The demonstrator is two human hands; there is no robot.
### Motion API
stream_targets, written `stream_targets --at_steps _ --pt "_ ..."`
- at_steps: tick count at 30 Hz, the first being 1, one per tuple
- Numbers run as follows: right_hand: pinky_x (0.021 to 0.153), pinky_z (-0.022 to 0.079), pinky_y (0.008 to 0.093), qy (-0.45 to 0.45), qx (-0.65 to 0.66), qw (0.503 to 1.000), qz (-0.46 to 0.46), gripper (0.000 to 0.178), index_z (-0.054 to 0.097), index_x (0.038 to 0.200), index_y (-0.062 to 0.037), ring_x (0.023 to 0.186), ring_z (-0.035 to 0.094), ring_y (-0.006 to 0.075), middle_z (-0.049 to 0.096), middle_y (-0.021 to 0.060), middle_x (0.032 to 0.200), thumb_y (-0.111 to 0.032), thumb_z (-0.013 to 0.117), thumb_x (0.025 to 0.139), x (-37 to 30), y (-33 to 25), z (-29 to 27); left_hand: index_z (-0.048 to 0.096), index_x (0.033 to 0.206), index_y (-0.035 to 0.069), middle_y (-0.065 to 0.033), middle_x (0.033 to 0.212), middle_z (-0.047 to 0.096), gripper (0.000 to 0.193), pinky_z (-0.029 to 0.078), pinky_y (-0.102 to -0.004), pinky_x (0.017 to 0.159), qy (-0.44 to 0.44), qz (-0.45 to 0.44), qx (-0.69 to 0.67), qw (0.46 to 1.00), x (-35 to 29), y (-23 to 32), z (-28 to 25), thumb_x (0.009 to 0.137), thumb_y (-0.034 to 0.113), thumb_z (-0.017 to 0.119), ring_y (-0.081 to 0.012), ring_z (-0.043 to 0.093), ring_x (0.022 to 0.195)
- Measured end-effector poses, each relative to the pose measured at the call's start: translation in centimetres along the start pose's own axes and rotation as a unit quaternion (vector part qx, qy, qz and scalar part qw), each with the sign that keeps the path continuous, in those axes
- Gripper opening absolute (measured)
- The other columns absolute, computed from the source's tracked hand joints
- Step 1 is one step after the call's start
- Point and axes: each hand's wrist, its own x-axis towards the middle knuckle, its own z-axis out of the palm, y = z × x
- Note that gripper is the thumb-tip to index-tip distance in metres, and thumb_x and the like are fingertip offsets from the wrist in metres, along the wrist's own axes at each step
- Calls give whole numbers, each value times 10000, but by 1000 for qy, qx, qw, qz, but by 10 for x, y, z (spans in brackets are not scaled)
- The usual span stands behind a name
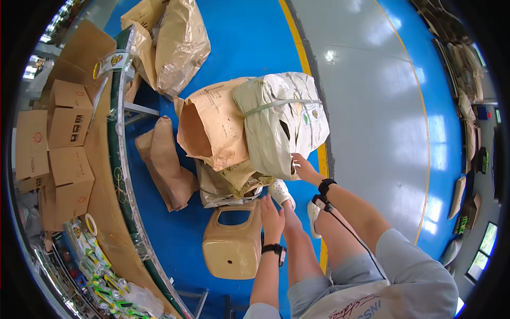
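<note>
The white wrapped bundle [273, 130] stood beside the open-mouthed brown paper sack [220, 119], its grey strap [281, 102] in place and its covering mostly whole, with a dark slit in one side; so unwrapping, as judged, had barely begun. The right hand [305, 169] curled at its lower corner, grip strength unclear. The left hand [272, 217], open and empty, hung by the beige plastic stool [231, 252].
</note>
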Motion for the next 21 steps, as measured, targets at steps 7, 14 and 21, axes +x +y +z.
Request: stream_targets --at_steps 7,14,21 --pt "905 405 289 -164 307 918 192 344 452 1198 -63 1057 507 147 555 43 1121 -3 456 859 35 -36 26 200 1388 -6 -224 1307 376 979 420 -441 918 30 -28 19 999 126 19 20 635 175 799 -390 422 1187" --pt "859 441 324 -198 207 951 114 447 428 1279 -113 1099 502 153 555 56 1120 15 452 851 86 9 8 305 1342 55 -213 1230 431 679 462 -462 833 36 -176 -49 982 182 4 33 736 48 609 -413 506 1069" --pt "860 452 428 36 -206 974 92 285 566 1032 66 1040 528 437 557 332 1033 34 504 755 102 16 -5 450 1254 3 -227 1106 585 461 444 -425 846 122 -209 -83 967 175 -37 31 802 29 535 -402 567 990"
